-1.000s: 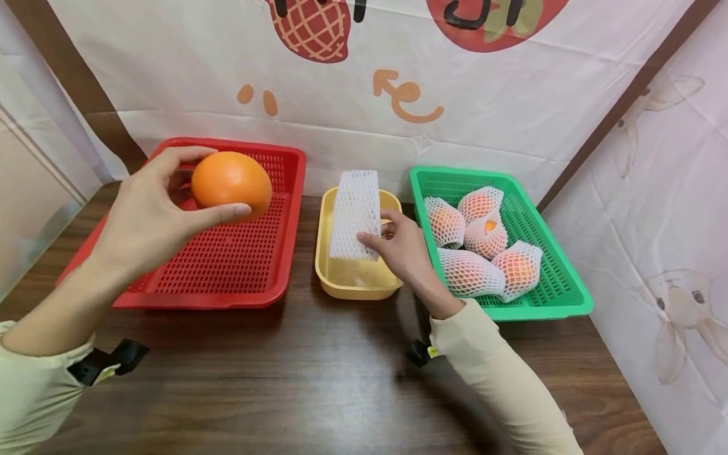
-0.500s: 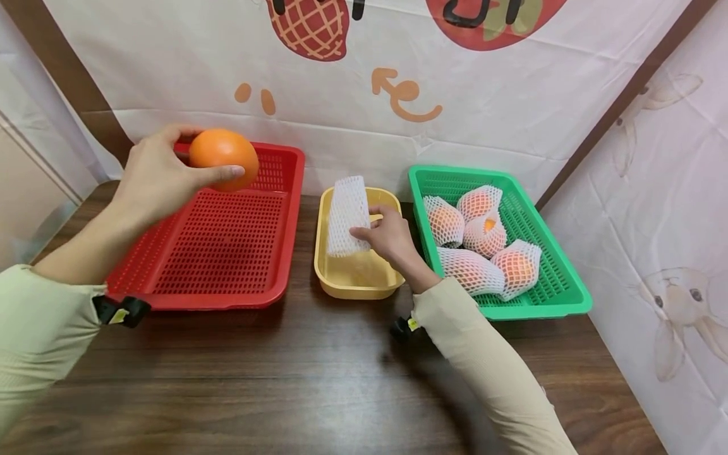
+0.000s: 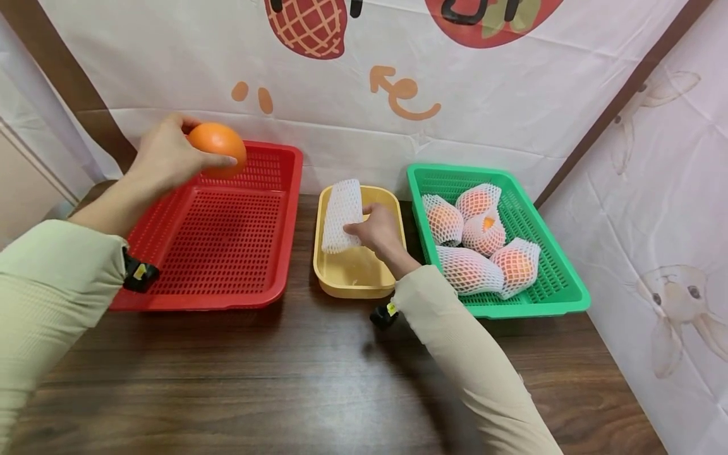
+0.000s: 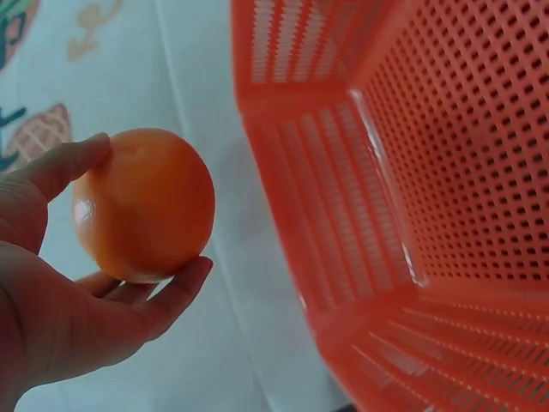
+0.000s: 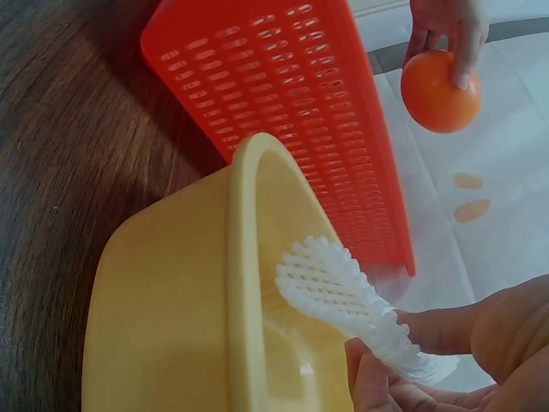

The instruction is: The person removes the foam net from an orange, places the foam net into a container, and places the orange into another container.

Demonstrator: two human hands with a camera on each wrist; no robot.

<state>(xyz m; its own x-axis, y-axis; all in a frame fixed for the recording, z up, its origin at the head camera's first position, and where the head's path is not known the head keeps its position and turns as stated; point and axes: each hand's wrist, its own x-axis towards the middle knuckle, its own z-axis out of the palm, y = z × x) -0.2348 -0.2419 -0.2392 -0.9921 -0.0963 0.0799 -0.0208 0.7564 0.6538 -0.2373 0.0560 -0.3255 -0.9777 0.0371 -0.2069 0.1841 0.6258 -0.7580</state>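
My left hand (image 3: 169, 151) grips a bare orange (image 3: 218, 142) up above the back part of the red basket (image 3: 227, 253). In the left wrist view, the thumb and fingertips hold the orange (image 4: 146, 206) from opposite sides, apart from the basket's rim. Over the yellow tub (image 3: 361, 292), my right hand (image 3: 380, 230) pinches a white foam net sleeve (image 3: 342, 218) between thumb and fingers. The right wrist view shows the foam net sleeve (image 5: 330, 287) flattened, its far end tilted over the tub's inside.
To the right, a green basket (image 3: 552, 309) bears several fruits in foam nets (image 3: 517, 265). Brown wooden tabletop (image 3: 296, 379) stretches in front of the containers. A white printed cloth (image 3: 341, 126) hangs close behind them.
My left hand has carried the orange up and away, toward the back of the red basket. My right hand and the foam net sleeve have shifted slightly left over the yellow tub.
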